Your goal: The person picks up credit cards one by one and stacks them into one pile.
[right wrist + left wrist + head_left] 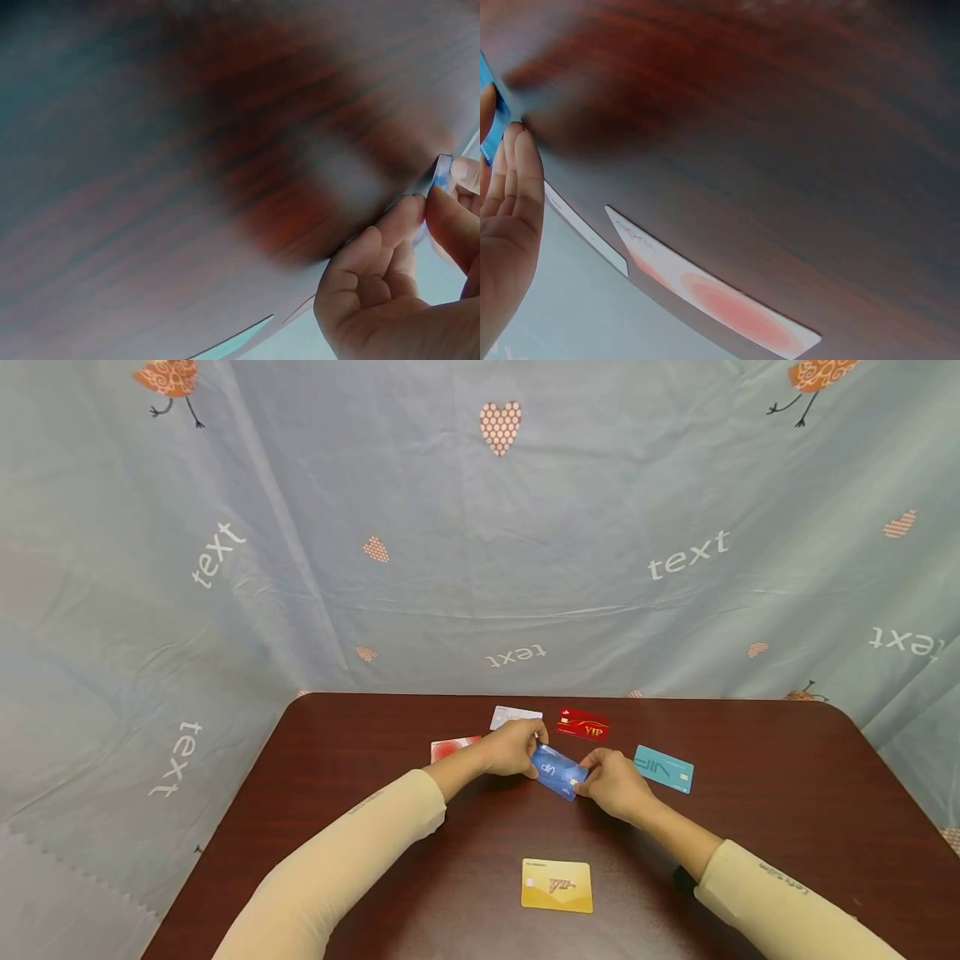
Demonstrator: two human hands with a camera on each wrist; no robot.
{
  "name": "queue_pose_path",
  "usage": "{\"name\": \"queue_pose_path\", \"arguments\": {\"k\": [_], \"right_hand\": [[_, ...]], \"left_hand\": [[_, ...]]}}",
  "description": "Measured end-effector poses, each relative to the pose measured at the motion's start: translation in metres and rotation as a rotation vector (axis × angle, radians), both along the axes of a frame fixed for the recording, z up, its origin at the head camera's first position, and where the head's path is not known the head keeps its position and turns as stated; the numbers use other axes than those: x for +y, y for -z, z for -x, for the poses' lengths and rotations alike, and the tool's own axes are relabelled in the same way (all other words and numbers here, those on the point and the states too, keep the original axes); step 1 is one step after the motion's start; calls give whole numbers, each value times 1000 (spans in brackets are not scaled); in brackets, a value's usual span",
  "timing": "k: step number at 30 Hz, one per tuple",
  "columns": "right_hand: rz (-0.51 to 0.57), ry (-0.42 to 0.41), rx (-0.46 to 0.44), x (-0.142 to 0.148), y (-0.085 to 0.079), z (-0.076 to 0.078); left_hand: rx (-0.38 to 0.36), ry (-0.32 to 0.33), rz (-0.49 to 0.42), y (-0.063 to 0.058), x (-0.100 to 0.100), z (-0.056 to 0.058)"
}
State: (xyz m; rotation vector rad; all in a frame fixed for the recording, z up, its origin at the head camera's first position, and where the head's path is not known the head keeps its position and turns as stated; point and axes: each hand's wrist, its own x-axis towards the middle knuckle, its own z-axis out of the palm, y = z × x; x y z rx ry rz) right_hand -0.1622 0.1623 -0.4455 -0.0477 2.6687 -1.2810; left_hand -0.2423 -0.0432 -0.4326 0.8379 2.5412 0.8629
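A blue VIP card (557, 772) is pinched at both ends, tilted a little, over the middle of the table. My left hand (514, 747) holds its left end between thumb and fingers. At its right end, near the chip, my right hand (615, 783) grips it with thumb and forefinger. In the left wrist view the blue card (490, 135) shows only partly at the left edge, by the fingers of the left hand (510, 225). The right wrist view shows a corner of the card (442, 172) at the fingertips of the right hand (390, 292).
Around the hands on the dark wooden table (360, 727) lie a white card (513, 716), a red VIP card (583, 725), a teal card (664, 768) and a white card with red circles (452, 747). A yellow card (557, 886) lies nearer the front. A patterned curtain (450, 527) hangs behind.
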Motion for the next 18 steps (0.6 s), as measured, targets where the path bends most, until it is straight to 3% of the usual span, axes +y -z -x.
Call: {"name": "queue_pose_path", "arguments": {"k": [7, 18], "right_hand": [[80, 20, -21, 2, -2, -4], [117, 37, -9, 1, -15, -13]], "left_hand": [[-8, -28, -103, 1, -9, -6], [-187, -115, -330, -11, -22, -25]]}}
